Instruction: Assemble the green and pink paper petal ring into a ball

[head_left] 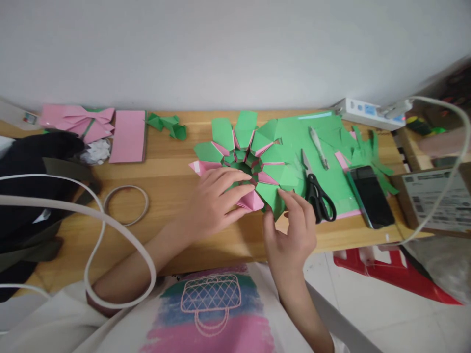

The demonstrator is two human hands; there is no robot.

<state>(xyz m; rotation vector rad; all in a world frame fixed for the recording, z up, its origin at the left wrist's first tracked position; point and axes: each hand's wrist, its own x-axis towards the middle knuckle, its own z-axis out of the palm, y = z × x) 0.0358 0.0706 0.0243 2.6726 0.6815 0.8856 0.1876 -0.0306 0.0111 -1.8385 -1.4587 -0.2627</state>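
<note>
A ring of folded green and pink paper pieces [246, 131] rests on the wooden table, its petals spread around a hollow centre. My left hand [217, 198] lies over its near left side, fingers reaching across to a pink fold and the centre. At the near right edge, my right hand [292, 225] pinches a green petal between thumb and fingers. Black-handled scissors [318, 198] lie just right of my right hand, on a green sheet [294, 132].
Pink paper [128, 136], green folded scraps [168, 125] and a tape ring [126, 205] are to the left. A cutter [318, 148], green strips [368, 149], a phone [371, 197] and a power strip [370, 113] are to the right. White cables cross the left foreground.
</note>
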